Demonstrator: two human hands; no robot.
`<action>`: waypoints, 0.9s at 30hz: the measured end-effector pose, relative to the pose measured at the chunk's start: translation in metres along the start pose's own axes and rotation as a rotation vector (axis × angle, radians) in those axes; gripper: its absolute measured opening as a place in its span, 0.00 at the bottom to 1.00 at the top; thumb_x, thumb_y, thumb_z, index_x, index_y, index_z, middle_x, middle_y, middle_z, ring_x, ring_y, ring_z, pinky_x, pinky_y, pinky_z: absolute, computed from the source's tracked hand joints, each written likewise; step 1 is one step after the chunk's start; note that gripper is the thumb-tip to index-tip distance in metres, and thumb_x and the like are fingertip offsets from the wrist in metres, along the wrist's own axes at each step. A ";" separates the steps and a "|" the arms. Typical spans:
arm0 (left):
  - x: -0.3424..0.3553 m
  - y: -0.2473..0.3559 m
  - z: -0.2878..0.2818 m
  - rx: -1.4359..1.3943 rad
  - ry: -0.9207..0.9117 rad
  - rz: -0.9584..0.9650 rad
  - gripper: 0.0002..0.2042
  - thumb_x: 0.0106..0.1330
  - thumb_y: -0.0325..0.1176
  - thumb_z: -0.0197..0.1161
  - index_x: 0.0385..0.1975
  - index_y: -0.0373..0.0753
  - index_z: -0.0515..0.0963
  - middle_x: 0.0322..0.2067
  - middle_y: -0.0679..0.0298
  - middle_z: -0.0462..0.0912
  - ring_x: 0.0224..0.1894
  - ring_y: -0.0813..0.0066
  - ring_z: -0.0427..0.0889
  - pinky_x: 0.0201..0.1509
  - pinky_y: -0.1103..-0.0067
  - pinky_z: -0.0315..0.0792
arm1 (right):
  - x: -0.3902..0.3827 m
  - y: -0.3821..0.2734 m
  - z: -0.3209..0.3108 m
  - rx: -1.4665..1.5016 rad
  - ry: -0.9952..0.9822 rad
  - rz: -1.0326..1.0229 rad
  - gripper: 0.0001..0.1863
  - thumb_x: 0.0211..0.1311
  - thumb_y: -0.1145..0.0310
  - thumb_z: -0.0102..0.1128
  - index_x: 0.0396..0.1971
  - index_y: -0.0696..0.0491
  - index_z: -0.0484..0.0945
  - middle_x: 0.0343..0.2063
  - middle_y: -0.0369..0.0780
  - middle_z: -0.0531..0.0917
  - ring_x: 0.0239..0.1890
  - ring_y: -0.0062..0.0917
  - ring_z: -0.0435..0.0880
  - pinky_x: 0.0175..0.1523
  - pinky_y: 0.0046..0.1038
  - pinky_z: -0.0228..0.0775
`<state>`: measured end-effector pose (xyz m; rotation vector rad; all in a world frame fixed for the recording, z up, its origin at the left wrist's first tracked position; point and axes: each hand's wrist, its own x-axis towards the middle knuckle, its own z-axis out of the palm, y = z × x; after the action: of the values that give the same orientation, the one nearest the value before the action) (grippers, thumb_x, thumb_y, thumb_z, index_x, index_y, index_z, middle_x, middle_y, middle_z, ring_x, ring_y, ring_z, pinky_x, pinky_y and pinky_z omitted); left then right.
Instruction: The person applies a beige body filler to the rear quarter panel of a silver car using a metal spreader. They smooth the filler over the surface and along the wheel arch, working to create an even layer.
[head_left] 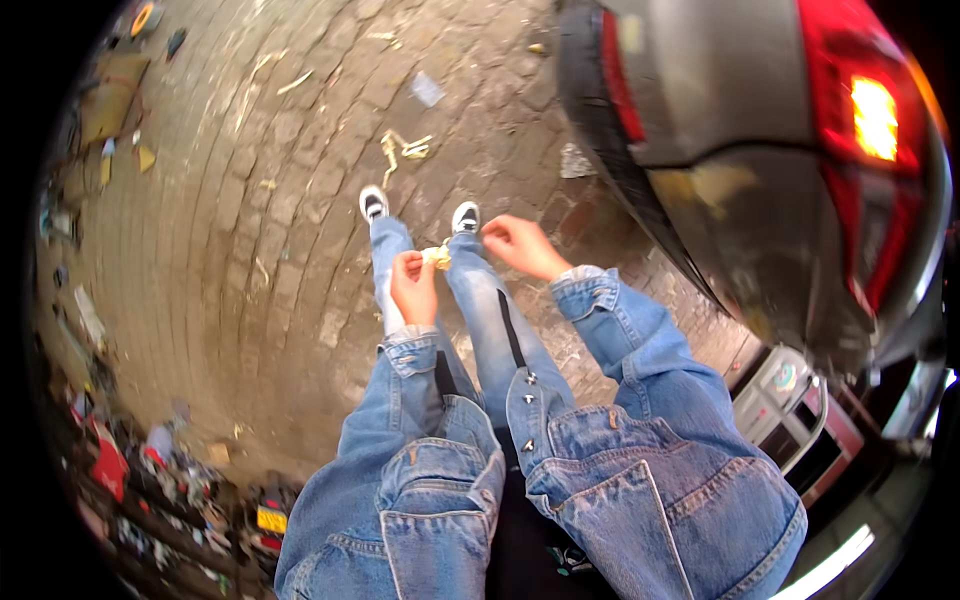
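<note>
My left hand [410,285] pinches a small crumpled pale-yellow strip [437,257], seemingly tape or paper, in front of my jeans [488,315]. To the right of it, my right hand [523,245] has its fingers loosely curled and apart, with nothing visible in them. Both arms are in blue denim sleeves. Beyond my hands are my black-and-white shoes [373,203] on the brick paving [300,180], where similar pale strips [405,148] lie loose.
The rear of a dark vehicle [720,100], its tail light lit, fills the upper right. A white-and-red object [780,405] stands below it. Along the left edge lie assorted clutter, a red object [105,460] and a tan sack-like piece [113,100].
</note>
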<state>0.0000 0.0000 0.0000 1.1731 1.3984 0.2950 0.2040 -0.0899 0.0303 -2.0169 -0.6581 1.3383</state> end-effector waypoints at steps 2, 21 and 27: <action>-0.042 -0.004 0.011 0.064 0.067 -0.050 0.07 0.59 0.27 0.66 0.34 0.35 0.77 0.31 0.62 0.79 0.35 0.76 0.78 0.40 0.80 0.72 | -0.004 0.031 -0.005 0.020 -0.003 0.087 0.11 0.57 0.69 0.62 0.38 0.59 0.80 0.31 0.42 0.85 0.33 0.24 0.85 0.41 0.27 0.76; 0.307 -0.059 0.074 -0.292 -0.164 -0.501 0.16 0.71 0.37 0.55 0.18 0.40 0.71 0.12 0.79 0.60 0.16 0.93 0.55 0.19 0.87 0.47 | 0.623 0.269 0.097 -0.584 0.433 0.086 0.32 0.43 0.57 0.76 0.47 0.55 0.75 0.46 0.46 0.78 0.51 0.38 0.76 0.54 0.35 0.70; 0.327 -0.055 0.069 -0.368 -0.131 -0.602 0.16 0.72 0.36 0.54 0.19 0.38 0.70 0.14 0.76 0.63 0.17 0.91 0.56 0.21 0.86 0.50 | 0.678 0.258 0.126 -0.704 0.432 0.306 0.44 0.33 0.52 0.81 0.48 0.57 0.65 0.48 0.46 0.73 0.55 0.39 0.72 0.56 0.37 0.70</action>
<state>0.1120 0.1935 -0.2545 0.4316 1.4374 0.0397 0.3489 0.2347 -0.6139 -2.9566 -0.6920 0.8179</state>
